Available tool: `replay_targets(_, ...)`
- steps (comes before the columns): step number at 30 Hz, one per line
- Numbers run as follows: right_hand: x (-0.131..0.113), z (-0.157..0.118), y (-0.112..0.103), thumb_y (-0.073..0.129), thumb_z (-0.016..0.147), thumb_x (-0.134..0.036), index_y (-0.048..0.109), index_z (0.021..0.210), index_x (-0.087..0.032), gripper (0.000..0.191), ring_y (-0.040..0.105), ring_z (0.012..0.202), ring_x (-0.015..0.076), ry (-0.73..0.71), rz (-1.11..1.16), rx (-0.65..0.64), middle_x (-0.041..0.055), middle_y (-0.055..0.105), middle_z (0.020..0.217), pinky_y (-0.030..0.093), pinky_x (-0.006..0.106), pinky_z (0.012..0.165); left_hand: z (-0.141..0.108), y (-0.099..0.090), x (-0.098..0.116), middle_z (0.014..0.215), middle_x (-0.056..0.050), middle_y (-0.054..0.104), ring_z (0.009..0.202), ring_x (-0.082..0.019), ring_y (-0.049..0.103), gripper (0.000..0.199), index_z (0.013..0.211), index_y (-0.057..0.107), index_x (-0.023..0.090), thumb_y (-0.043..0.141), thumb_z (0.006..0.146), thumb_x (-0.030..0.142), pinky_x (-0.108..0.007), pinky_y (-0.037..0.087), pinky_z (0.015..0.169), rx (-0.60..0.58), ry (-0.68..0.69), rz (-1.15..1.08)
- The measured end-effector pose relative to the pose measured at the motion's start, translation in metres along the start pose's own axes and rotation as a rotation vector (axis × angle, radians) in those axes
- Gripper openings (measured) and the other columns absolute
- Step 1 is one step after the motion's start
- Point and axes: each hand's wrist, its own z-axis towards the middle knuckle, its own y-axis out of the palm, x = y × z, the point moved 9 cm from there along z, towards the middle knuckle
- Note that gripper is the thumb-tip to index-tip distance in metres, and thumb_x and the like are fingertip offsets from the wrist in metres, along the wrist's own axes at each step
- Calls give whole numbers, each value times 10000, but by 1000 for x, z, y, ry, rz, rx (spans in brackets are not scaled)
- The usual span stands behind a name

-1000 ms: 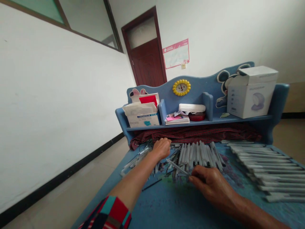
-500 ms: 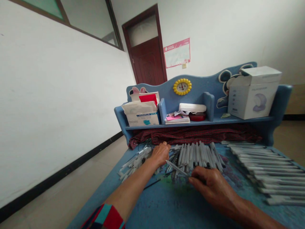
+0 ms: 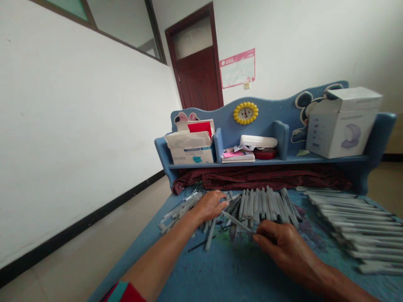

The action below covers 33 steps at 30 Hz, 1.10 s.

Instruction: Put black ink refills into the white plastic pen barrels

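My right hand (image 3: 280, 239) is closed on the end of a clear pen barrel (image 3: 237, 221), which points up and left toward my other hand. My left hand (image 3: 211, 205) reaches over a loose heap of clear pen parts (image 3: 182, 209), thumb and fingers apart; what lies under its palm is hidden. Just below it a single clear barrel (image 3: 210, 235) lies on the table, beside a thin dark refill (image 3: 200, 244). Between the hands and behind them, clear pen barrels (image 3: 264, 203) lie side by side, with dark refills (image 3: 233, 207) at their left.
Assembled-looking pens (image 3: 362, 226) lie in a long row at the right of the blue table (image 3: 220, 277). A blue shelf (image 3: 201, 165) at the back holds a mask box (image 3: 192, 155), papers (image 3: 237, 158) and a white carton (image 3: 343, 126). Checked cloth (image 3: 252, 178) is bunched beneath it.
My left hand's fingers have parted from a more bunched pose. A clear barrel now shows on the table below that hand. My right hand keeps its barrel; the view has shifted slightly.
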Motion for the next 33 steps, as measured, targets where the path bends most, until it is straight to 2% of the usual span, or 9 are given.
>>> replay_targets(3,1,1,0,404,820,-293,510,654,-175,229,395,475,87,-1,-8,0,-46,415,514,264,206,464,10,-5,-9,925,-51,636,873,-160,578,291,964,629,183,386,819,248,-232,410,774,37,-11,-18)
replay_targets(7,2,2,-2,410,820,-302,511,653,-174,234,398,476,86,-3,-12,13,-45,428,518,261,208,465,27,-5,-6,890,-45,642,838,-170,586,256,915,659,201,457,765,248,-244,420,748,33,-17,-3)
replay_targets(12,2,2,-3,415,819,-309,517,657,-175,233,386,471,87,0,7,22,-48,416,509,266,208,464,44,3,9,870,-75,650,872,-224,586,215,829,687,213,527,709,292,-300,431,747,-12,-46,43)
replay_targets(18,0,2,-5,410,820,-290,513,661,-179,219,398,479,90,-8,0,28,-44,425,514,273,206,465,59,18,10,845,-65,666,869,-235,597,180,787,687,224,561,663,189,-304,450,700,-105,-99,44)
replay_targets(21,0,2,-7,423,813,-291,502,647,-180,215,402,470,88,-6,0,35,-44,435,508,271,208,461,62,24,8,882,-60,652,893,-216,584,159,821,666,210,567,701,174,-311,450,729,-156,-127,32)
replay_targets(23,1,2,-6,428,810,-294,499,644,-179,214,404,466,87,-4,0,34,-44,441,507,271,209,462,62,28,7,929,-57,628,895,-194,574,146,881,632,180,559,762,226,-336,455,754,-207,-141,17)
replay_targets(27,0,1,-6,416,819,-295,507,655,-178,220,404,467,88,-9,-13,36,-46,429,506,267,210,462,63,36,4,1044,-63,564,902,-178,560,259,1038,544,159,508,824,302,-362,471,757,-297,-174,-21)
replay_targets(30,1,1,-5,408,824,-291,508,657,-178,225,404,470,89,-14,-21,34,-46,419,508,268,211,464,64,39,2,1064,-67,553,906,-183,558,279,1069,528,163,505,826,299,-361,475,751,-299,-201,-51)
replay_targets(33,3,2,-5,411,825,-305,517,673,-179,224,417,476,91,-7,-17,38,-45,435,516,279,211,469,62,37,0,1014,-61,573,888,-177,559,233,1003,559,159,512,820,296,-356,465,752,-231,-210,-92)
